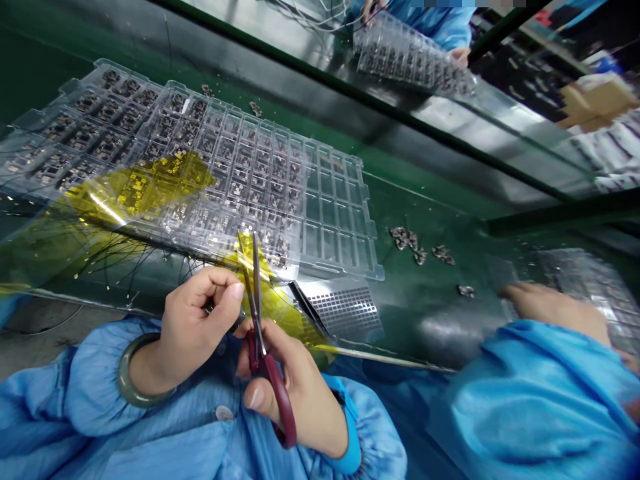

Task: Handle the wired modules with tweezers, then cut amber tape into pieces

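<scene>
From the head view: left hand pressing thumb and fingertips together, pinching something too fine to make out; right hand gripping red-handled scissors, blades pointing toward 12 o'clock over a strip of amber polyimide tape; the tape stretching toward 10 o'clock across a clear plastic blister tray, pockets holding small dark circuit modules; loose modules lying on the green bench; a further hand, likely a co-worker's, resting flat toward 3 o'clock.
</scene>
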The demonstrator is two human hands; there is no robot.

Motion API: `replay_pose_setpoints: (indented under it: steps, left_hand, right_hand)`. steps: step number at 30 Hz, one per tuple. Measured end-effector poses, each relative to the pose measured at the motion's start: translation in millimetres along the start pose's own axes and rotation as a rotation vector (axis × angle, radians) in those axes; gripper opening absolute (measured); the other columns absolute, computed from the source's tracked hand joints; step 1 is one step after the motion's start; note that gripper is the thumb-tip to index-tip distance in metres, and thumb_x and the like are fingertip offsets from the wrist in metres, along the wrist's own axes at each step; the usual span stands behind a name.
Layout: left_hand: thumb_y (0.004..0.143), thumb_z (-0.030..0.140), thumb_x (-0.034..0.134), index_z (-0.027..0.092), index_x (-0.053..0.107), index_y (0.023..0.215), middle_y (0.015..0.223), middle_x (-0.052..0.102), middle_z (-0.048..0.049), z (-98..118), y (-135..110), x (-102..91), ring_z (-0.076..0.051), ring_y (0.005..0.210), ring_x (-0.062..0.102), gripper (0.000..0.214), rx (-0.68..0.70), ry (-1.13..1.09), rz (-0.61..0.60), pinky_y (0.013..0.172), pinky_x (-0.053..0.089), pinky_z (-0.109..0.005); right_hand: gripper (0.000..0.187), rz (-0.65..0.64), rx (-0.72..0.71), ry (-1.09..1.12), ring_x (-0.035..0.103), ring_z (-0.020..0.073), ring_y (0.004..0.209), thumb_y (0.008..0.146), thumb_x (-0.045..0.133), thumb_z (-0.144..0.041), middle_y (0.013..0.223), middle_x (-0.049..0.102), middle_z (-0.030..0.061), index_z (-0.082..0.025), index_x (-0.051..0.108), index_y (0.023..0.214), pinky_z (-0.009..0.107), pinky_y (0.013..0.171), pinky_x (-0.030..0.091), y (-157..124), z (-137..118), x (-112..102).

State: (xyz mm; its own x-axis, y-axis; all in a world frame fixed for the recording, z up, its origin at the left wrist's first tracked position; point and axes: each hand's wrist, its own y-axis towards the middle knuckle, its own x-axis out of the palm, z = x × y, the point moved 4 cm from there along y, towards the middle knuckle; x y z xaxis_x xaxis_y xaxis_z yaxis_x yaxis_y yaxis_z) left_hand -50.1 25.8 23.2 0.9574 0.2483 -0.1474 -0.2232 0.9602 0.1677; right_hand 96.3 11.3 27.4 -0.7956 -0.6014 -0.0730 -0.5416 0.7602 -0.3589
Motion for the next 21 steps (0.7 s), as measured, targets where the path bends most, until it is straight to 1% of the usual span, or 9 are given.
replay_pose_setpoints:
  steps: [11,17,21]
  left_hand:
    - [0.088,0.014,0.058,0.02,0.058,0.076,0.053,0.048,0.0092,-1.3,-0.2,2.8,-0.002,0.044,0.042,0.013,-0.025,-0.007,-0.01,0.042,0.034,-0.008]
    - [0.088,0.015,0.059,0.02,0.059,0.077,0.054,0.048,0.0088,-2.0,-0.9,2.7,-0.002,0.045,0.044,0.012,-0.038,-0.023,-0.008,0.044,0.037,-0.008]
    - [0.088,0.014,0.058,0.019,0.058,0.076,0.051,0.051,0.0092,0.8,-0.2,3.6,-0.002,0.043,0.046,0.013,-0.048,-0.05,-0.005,0.044,0.038,-0.008]
  right_hand:
    - [0.075,0.05,0.03,0.064,0.049,0.0124,0.056,0.064,0.065,-0.08,0.065,0.059,-0.0013,-0.015,0.057,0.1,0.024,0.056,0.041,-2.8,4.4,1.3]
    - [0.075,0.041,0.017,0.02,0.051,0.0133,0.057,0.065,0.064,-0.081,0.065,0.06,-0.0014,-0.017,0.057,0.102,0.025,0.058,0.042,-2.9,5.4,0.5]
    - [0.079,0.034,0.006,-0.076,0.053,0.014,0.059,0.063,0.058,-0.087,0.07,0.062,0.0002,-0.017,0.057,0.1,0.025,0.057,0.042,-1.9,3.6,0.5]
